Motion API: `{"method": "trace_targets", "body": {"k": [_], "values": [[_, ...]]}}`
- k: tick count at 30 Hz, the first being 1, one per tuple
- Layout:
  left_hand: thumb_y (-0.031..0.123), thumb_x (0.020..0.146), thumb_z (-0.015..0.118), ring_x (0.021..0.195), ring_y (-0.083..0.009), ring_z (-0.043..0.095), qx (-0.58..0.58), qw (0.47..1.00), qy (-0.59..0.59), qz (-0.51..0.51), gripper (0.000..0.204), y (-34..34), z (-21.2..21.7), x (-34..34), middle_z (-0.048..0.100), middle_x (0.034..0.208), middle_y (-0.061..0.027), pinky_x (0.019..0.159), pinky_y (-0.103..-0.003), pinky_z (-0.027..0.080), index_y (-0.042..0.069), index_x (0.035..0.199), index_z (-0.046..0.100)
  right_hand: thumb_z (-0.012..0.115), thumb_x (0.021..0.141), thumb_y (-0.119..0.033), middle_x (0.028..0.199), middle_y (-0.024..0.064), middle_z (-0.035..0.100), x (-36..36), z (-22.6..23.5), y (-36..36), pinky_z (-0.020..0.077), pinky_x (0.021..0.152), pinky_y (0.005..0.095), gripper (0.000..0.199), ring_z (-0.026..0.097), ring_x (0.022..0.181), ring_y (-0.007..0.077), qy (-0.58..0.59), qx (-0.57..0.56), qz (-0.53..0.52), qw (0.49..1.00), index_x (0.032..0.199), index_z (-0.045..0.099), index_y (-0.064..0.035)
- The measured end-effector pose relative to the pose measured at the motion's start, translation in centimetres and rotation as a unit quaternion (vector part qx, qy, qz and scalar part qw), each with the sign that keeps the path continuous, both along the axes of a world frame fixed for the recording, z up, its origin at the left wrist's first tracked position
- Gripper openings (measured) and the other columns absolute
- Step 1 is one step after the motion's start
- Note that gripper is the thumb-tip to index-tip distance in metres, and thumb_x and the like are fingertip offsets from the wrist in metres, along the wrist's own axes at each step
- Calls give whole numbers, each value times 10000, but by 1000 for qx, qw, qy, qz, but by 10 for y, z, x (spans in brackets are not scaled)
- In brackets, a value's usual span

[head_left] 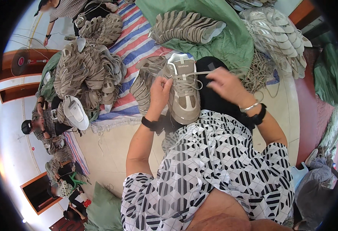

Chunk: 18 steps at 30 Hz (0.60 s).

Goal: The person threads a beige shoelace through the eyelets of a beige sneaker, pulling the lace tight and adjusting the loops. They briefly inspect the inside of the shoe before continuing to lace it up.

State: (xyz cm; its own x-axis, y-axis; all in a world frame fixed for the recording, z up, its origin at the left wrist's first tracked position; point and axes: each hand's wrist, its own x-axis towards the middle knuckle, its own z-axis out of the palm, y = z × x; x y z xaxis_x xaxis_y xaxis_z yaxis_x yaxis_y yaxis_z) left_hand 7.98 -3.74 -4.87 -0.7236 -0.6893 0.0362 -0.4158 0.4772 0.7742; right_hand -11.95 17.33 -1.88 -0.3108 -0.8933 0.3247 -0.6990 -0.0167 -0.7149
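1. The shoe (184, 92) is a beige-grey sneaker with mesh panels on the toe and sides and a pale padded tongue that has a printed label on it.
2. It sits upright on the person's lap, on the dark trouser leg, toe pointing back at the wearer and heel end facing away.
3. The tongue is pulled up and open, so you look straight down into the collar.
4. The lace (199, 73) is off-white, already criss-crossed through the lower eyelets, with one end stretched out sideways to the right from the top of the shoe, pretty taut.
5. The other end is hidden on the left side.
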Motion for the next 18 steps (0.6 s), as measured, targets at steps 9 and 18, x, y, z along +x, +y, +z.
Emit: {"method": "trace_targets", "body": {"k": [9, 18], "values": [[56, 812, 652, 797, -269, 548, -110, 993, 31, -24, 155, 6, 21, -7, 533, 926, -118, 675, -364, 465, 27, 932, 559, 597, 770, -19, 797, 99, 465, 22, -17, -41, 486, 556, 329, 178, 549, 678, 245, 170, -36, 17, 985, 933, 528, -28], [93, 847, 638, 808, -283, 574, -81, 996, -38, -18, 152, 3, 19, -8, 529, 923, -139, 695, -382, 465, 25, 932, 531, 617, 783, -47, 754, 86, 480, 24, -13, -37, 471, 556, 310, 121, 551, 659, 222, 136, -43, -12, 990, 894, 576, -21]]}}
